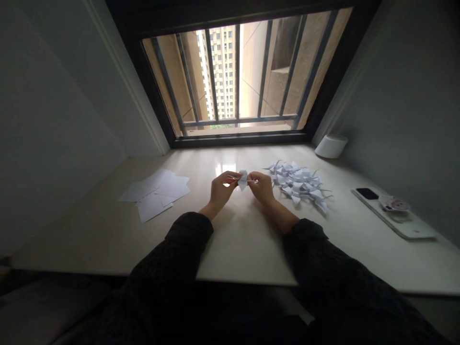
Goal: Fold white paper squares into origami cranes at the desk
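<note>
Above the middle of the pale tabletop, a white folded paper crane (pixel 243 180) is held between both hands. My left hand (pixel 223 188) pinches the thin point on its left side, fingers closed. On the opposite side, my right hand (pixel 261 187) grips the other thin point, also closed. Part of the crane is hidden behind the fingertips. Right beside my right hand lies a heap of white folded paper cranes (pixel 298 181). Off to the left are several loose sheets of white paper (pixel 158 189), overlapping and flat.
A phone (pixel 398 218) with a round grip on its back lies at the right. Near the right wall stands a white cylindrical object (pixel 331 145). A dark-framed window (pixel 239 141) with bars rises behind the tabletop (pixel 244 249), whose front edge runs below my forearms.
</note>
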The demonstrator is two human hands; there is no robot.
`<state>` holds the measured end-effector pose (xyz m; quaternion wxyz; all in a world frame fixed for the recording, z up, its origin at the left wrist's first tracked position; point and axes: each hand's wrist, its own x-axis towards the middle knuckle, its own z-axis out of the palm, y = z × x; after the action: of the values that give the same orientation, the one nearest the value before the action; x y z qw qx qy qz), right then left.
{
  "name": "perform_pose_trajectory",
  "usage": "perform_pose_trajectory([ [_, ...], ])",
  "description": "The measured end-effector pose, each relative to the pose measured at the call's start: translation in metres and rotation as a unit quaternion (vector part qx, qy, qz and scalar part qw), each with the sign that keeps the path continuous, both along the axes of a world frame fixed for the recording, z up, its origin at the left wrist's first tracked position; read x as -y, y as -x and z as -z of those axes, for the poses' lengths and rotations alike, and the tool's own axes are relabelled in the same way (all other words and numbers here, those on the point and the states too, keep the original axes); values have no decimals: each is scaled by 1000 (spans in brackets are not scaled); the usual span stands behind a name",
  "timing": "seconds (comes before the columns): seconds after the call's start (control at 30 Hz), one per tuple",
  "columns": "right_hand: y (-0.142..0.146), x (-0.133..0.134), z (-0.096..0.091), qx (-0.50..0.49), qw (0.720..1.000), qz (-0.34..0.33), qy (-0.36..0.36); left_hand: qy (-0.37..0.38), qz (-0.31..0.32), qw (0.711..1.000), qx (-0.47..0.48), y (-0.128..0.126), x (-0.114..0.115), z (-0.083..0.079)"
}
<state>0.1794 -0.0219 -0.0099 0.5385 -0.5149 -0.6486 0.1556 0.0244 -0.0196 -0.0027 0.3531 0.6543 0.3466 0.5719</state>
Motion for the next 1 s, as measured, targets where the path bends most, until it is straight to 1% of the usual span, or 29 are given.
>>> perform_pose_trajectory([
  [0.07,1,-3,3,3,1000,-6,27,-4,-18,1000,2,2,-2,-1],
  [0.13,2,-6,5,-4,998,-28,58,-5,-39,999,8,5,-4,-1],
  [0.23,5,-6,6,-34,988,-102,109,6,-70,997,11,9,-8,-1],
  [0.3,7,-4,3,-83,975,-155,135,16,-89,996,9,11,-10,0],
  [0.37,10,1,-2,-141,959,-190,154,23,-103,994,0,12,-11,1],
  [0.43,13,5,-9,-185,943,-207,185,23,-113,993,-16,13,-11,3],
  [0.53,17,10,-16,-230,921,-202,241,9,-126,991,-52,13,-9,5],
  [0.6,18,11,-17,-247,912,-199,260,-12,-131,989,-75,13,-8,5],
  [0.7,18,10,-16,-267,904,-207,264,-44,-131,986,-92,13,-7,5],
  [0.8,18,8,-13,-287,899,-207,257,-56,-131,985,-101,13,-7,5],
  [0.9,20,8,-12,-292,906,-196,236,-53,-122,986,-101,12,-7,5],
  [1.0,22,9,-11,-285,918,-189,200,-33,-108,990,-82,10,-9,7],
])
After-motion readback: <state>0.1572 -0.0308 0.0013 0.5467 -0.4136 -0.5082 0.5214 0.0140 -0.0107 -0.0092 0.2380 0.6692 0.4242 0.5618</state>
